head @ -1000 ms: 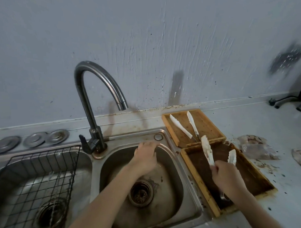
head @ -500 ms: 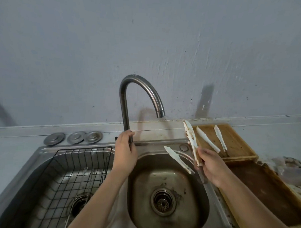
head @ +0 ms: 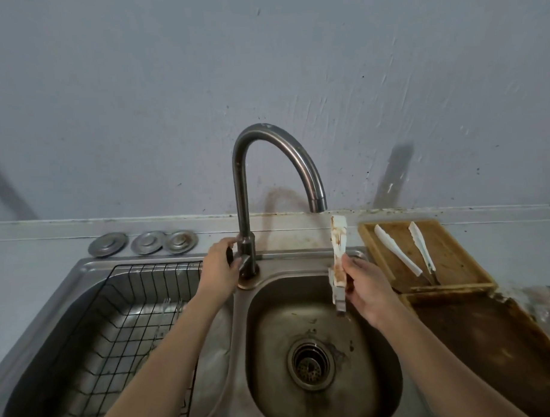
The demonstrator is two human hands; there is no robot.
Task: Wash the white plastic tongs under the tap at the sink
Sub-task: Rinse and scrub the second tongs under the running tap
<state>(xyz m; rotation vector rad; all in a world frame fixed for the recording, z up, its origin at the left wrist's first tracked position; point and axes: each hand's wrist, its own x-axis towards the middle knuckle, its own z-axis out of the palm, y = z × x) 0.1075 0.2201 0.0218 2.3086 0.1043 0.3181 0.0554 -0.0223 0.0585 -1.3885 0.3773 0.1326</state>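
Note:
My right hand [head: 365, 291] grips a pair of white plastic tongs [head: 338, 253], stained brown, squeezed together and held upright over the right sink basin [head: 266, 349]. Their tips reach up to just under and right of the tap spout [head: 317, 203]. No water is visible from the spout. My left hand [head: 218, 269] is wrapped on the tap handle [head: 243, 261] at the foot of the curved steel tap [head: 244, 178].
A second pair of white tongs [head: 396, 249] lies in a small wooden tray [head: 450, 255] right of the sink. A larger dirty wooden tray [head: 490, 341] sits in front of it. The left basin holds a black wire rack [head: 130, 307]. Three metal caps [head: 147, 242] sit behind.
My right hand carried the tongs from the wooden tray to under the spout and squeezed them shut. My left hand went from the basin to the tap handle. The view shifted left.

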